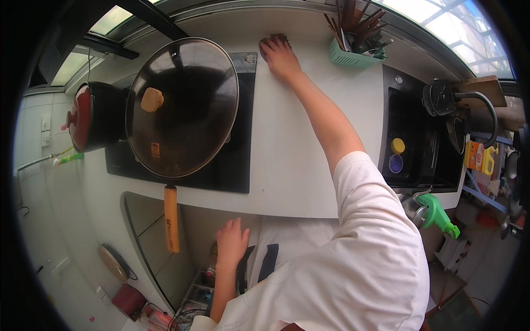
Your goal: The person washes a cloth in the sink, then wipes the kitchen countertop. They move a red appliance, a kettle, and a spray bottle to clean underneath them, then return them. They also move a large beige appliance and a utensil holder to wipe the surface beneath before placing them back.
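My right hand (pixel 282 58) reaches to the back of the white countertop (pixel 294 165) and presses on a dark brown cloth (pixel 265 50), which shows around the fingers. It is between the black cooktop and a green plastic basket (pixel 357 57) of chopsticks and utensils. Below the counter's front edge, my left hand (pixel 232 241) hangs with nothing in it, fingers slightly apart. To its left is the wooden handle (pixel 171 219) of a pan under a large glass lid (pixel 186 120).
The pan stands on the black cooktop (pixel 242 165) beside a dark pot with a red lid (pixel 83 118). At right, the black sink (pixel 410 124) holds a yellow round sponge (pixel 398 146). A green spray bottle head (pixel 434 211) is at the sink's front edge.
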Demonstrator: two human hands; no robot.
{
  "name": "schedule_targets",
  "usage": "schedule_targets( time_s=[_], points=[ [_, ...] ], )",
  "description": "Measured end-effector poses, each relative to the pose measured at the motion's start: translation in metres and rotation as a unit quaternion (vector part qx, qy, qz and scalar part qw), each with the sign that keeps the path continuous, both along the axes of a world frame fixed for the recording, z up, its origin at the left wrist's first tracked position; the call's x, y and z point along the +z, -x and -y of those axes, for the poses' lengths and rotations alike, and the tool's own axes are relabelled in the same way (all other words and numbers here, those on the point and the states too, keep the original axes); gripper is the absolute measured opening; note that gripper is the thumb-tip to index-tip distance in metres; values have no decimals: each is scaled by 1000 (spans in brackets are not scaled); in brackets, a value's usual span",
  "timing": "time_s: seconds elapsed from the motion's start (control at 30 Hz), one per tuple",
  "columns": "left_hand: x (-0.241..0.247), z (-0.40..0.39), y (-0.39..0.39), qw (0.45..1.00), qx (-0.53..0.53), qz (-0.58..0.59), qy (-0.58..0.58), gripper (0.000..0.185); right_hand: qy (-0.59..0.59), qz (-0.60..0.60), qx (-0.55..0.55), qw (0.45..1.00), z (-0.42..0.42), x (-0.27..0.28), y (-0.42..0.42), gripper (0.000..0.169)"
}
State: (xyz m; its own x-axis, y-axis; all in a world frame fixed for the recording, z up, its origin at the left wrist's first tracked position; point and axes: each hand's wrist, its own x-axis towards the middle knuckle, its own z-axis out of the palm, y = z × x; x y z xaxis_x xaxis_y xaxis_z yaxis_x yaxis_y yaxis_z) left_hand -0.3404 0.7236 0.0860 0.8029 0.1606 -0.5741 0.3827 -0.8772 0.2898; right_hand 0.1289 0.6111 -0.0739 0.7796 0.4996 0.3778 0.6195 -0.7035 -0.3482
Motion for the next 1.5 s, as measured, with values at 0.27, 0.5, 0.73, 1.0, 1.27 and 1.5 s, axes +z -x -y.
schedule_targets(
  time_s=[0.27,0.5,0.73,1.0,1.27,1.5],
  points=[
    [-5,-2,-5,999,28,-33,22,39,46,-193,219,955,44,49,255,56],
    [2,-16,-27,1000,17,13,20,40,45,-63,168,983,46,31,146,45],
    [-3,-15,-16,999,-33,-27,-9,40,55,55,-183,980,27,-2,32,47],
    [0,0,-39,999,-34,5,35,40,81,-144,-97,982,130,47,337,51],
    [15,45,-131,938,105,130,304,28,25,-32,-336,941,92,13,109,50],
    [4,114,-296,860,206,94,458,40,-90,-188,34,977,45,35,311,46]
  ],
)
